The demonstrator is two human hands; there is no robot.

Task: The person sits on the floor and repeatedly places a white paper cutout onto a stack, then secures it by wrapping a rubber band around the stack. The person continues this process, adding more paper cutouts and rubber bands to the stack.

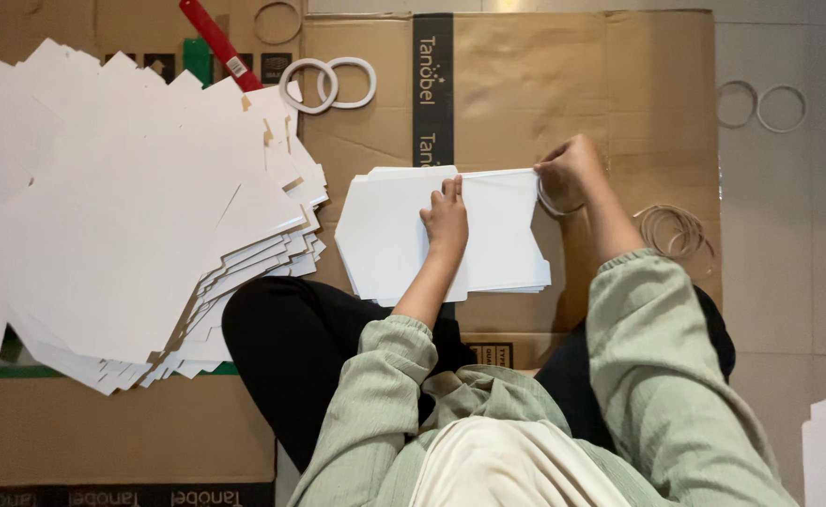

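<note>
Seated on flattened brown cardboard (563, 84) spread on the floor, dark-trousered knee forward. Left hand (446, 218) lies flat, fingers together, pressing on a small stack of white sheets (389, 235) just ahead of the knee. Right hand (568, 169) pinches the stack's far right corner, with a thin white ring at the fingers. Big fanned pile of white sheets (122, 216) to the left. Coil of tan bands (678, 230) to the right. Farther: black printed strip (432, 84) on the cardboard, two white tape rings (338, 84), red bar (217, 42).
</note>
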